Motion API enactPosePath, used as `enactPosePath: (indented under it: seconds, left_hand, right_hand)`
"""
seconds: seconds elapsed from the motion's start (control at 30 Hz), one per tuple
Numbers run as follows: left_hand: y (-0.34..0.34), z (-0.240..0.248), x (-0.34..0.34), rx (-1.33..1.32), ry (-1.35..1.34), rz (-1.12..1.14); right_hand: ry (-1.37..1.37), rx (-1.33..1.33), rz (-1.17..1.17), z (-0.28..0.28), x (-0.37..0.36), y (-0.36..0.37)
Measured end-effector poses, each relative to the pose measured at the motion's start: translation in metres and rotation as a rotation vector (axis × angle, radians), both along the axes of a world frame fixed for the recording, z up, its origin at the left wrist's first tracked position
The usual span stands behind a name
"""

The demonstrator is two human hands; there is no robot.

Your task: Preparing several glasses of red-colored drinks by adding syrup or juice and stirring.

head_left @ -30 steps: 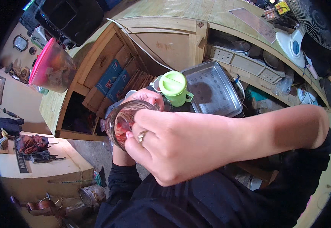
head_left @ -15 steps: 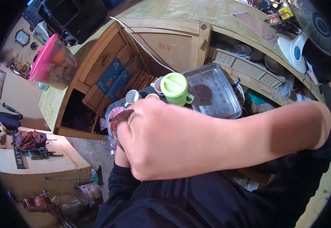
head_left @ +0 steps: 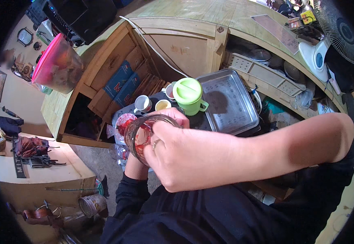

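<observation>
A clear glass with a dark rim [head_left: 133, 140] is tilted toward the left, red bits or liquid inside. Behind it my left hand [head_left: 178, 115] curls its fingers round the far side. My right hand [head_left: 177, 152], wearing a ring, is closed over the mouth of the glass; its fingertips and anything in them are hidden. Beyond stand a lidded green pitcher [head_left: 189, 95], a white cup [head_left: 143, 103], a cup with pale yellow contents [head_left: 162, 105] and a cup with reddish contents [head_left: 170, 91]. A clear bag with red contents [head_left: 124, 120] sits left of the glass.
A metal tray [head_left: 230, 101] lies right of the pitcher. Wooden shelving [head_left: 173, 53] curves round the far side, with a fan [head_left: 344, 32] at far right. A pink-lidded container [head_left: 59, 65] stands at left; a plastic bottle [head_left: 122, 154] is low beside my left forearm.
My right hand has shifted right and back from the glass's rim, baring its mouth and red contents. Fingers of my left hand and the yellow-filled cup now show more fully.
</observation>
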State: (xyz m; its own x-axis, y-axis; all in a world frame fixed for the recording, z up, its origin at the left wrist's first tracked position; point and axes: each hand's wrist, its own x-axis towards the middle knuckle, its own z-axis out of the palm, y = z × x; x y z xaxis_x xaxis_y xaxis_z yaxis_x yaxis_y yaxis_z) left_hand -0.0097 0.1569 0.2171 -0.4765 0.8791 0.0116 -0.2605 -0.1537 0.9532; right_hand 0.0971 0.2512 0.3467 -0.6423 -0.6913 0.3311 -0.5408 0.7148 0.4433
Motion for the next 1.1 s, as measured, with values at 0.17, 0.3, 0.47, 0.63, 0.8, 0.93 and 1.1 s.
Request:
enactPosePath:
  seconds: [0.17,0.3,0.47,0.63,0.8,0.93,1.1]
  left_hand:
    - [0.008,-0.014,-0.039,0.004,-0.147,-0.642]
    - [0.02,0.011,-0.044,-0.118,-0.201,-0.997]
    - [-0.008,0.015,-0.013,0.053,-0.134,-0.283]
    - [0.008,-0.014,-0.033,-0.199,-0.158,-0.685]
    - [0.005,-0.012,-0.041,-0.239,-0.135,-0.815]
    - [0.008,-0.013,-0.041,-0.232,0.078,-0.768]
    - [0.022,-0.004,-0.034,-0.067,-0.114,-0.935]
  right_hand:
    - [-0.457,-0.144,-0.042,0.02,0.011,-0.003]
    - [-0.309,-0.134,-0.024,0.019,0.007,-0.006]
    - [-0.159,-0.009,0.042,0.006,0.004,-0.001]
    - [-0.458,-0.123,-0.064,0.026,0.008,-0.008]
    - [-0.385,-0.126,-0.036,0.008,0.007,-0.004]
    - [-0.314,-0.131,-0.024,0.008,0.01,-0.003]
    - [-0.335,-0.052,-0.068,0.013,0.013,-0.006]
